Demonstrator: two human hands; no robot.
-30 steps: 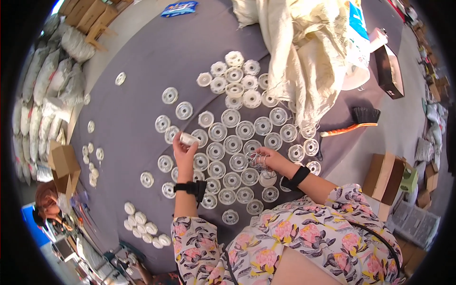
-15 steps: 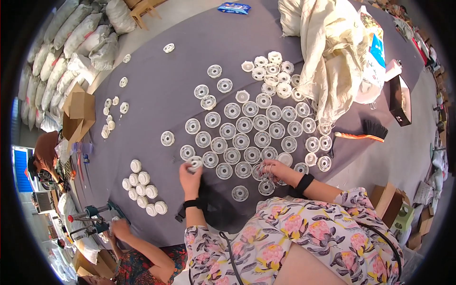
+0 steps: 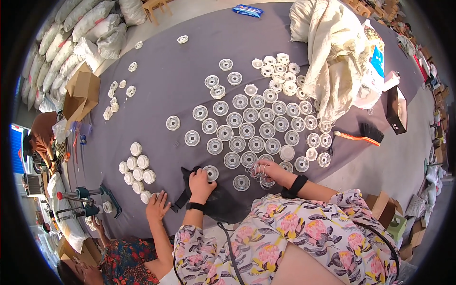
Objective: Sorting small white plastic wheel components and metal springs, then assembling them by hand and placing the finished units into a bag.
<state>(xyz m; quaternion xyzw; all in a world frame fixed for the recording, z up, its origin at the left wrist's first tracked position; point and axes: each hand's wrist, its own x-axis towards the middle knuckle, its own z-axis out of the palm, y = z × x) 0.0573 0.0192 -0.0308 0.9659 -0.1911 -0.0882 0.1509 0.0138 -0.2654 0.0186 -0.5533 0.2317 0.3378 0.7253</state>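
My left hand (image 3: 201,187) pinches the edge of a round white plastic ring part (image 3: 210,174) with a clear rim and a dark centre hole, held low at the table's near side. Several thin metal wire springs (image 3: 259,167) are bunched in the curled fingers of my right hand (image 3: 274,173). Part of another white disc (image 3: 267,182) shows beneath those springs. Just ahead of both hands spreads a cluster of similar discs (image 3: 256,144). One disc (image 3: 241,183) sits apart between my hands. Black cloth or plastic (image 3: 229,205) lies under my left wrist.
A co-worker's hand (image 3: 156,207) touches stacked white caps (image 3: 137,174) at left, near a green hand press (image 3: 83,194). An orange-handled brush (image 3: 363,136), black box (image 3: 396,110) and pale sack (image 3: 332,52) stand to the right. A blue packet (image 3: 248,10) lies at the far edge.
My left hand has drawn the white ring part nearer to me and rightward. My right hand stays by the springs. The co-worker's hand has moved from the press to the caps. The view has shifted slightly.
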